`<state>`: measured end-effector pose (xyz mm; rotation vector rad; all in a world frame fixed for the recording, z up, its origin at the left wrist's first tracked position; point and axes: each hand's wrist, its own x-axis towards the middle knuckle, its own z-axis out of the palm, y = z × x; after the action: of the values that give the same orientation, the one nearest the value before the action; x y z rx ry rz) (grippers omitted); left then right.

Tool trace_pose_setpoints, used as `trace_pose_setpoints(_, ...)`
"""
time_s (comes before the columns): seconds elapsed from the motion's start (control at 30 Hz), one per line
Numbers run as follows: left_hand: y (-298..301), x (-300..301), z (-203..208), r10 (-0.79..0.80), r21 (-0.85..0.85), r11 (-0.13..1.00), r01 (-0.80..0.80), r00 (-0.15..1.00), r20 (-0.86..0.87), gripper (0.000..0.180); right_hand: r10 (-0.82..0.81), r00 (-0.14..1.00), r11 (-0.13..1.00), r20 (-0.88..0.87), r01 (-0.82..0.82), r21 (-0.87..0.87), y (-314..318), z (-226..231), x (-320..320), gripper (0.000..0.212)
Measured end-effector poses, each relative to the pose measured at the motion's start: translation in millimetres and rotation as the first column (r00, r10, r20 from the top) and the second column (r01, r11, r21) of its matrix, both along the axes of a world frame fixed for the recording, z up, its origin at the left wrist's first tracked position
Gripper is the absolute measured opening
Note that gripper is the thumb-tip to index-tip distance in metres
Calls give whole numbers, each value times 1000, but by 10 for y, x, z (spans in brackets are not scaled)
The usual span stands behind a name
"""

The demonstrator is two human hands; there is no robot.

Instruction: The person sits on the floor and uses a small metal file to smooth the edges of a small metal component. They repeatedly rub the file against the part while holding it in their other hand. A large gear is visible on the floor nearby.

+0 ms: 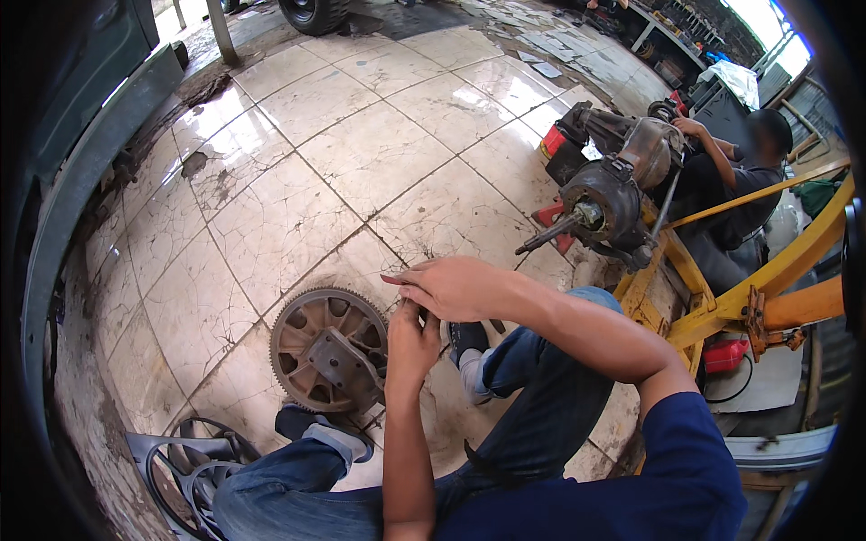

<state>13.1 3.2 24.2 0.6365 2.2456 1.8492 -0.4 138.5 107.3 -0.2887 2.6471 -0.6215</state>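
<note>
My two hands meet just above the floor, right of the ring gear wheel. My right hand (456,287) reaches over from the right with its fingers pressed together. At its fingertips is a small dark reddish patch that I cannot make out. My left hand (413,341) is raised beneath it, its darkened fingers bent up against the right palm. Whatever they hold, if anything, is hidden. The toothed round metal wheel (293,347), like a flywheel, lies flat on the tiles. A thick metal plate with holes (341,365) rests across its middle.
A greasy gearbox-like assembly (622,189) sits at the right by a yellow metal stand (713,316). Another person (749,176) sits behind it. Black curved parts (185,469) lie at lower left. Cracked tiles (352,135) cover the floor. A tyre (314,13) stands at the back.
</note>
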Motion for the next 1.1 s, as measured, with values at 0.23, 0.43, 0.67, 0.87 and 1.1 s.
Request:
trace_pose_setpoints(0.23, -108, -45, -101, 66, -1, 998, -67, 983, 171, 17, 137, 952, 988, -273, -113, 102, -48, -88, 77, 43)
trace_pose_setpoints(0.43, 42, 66, 171, -21, 17, 1000, 20, 999, 37, 20, -6, 1000, 996, -7, 7, 91, 15, 97, -63, 45)
trace_pose_setpoints(0.67, -90, -55, 5, -99, -53, 993, 107, 985, 140, 22, 50, 988, 992, -149, -32, 120, 9, -38, 75, 43)
trace_pose_setpoints(0.87, -117, -71, -141, -27, -46, 998, 31, 996, 83, 27, 75, 972, 995, -224, -60, 76, -50, -51, 61, 41)
trace_pose_setpoints(1.1, -44, -4, -16, -52, -63, 997, 49, 998, -36, 32, 19, 979, 999, -203, -14, 29, 13, -119, 59, 43)
